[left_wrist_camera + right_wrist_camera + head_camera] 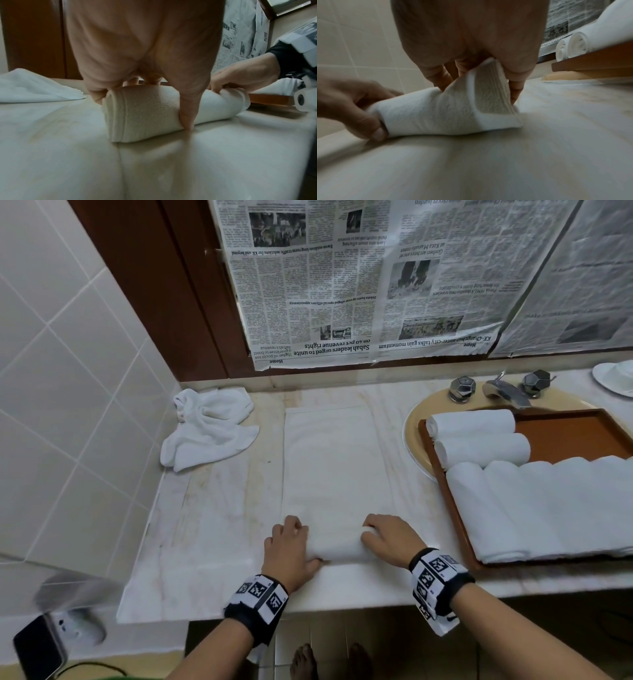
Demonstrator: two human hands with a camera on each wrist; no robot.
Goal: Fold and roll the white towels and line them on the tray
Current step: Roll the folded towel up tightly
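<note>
Rolling step under way: left hand (291,546) and right hand (387,537) both curl round towel (337,474), roll barely begun. Next, probably: even pressure, roll toward far hem, then tray (561,433).

Head view bright, edges warped; wrist views dim, soft, blurred.

Marble counter (212,529): folded towel (334,460), crumpled towels (209,428)
</note>
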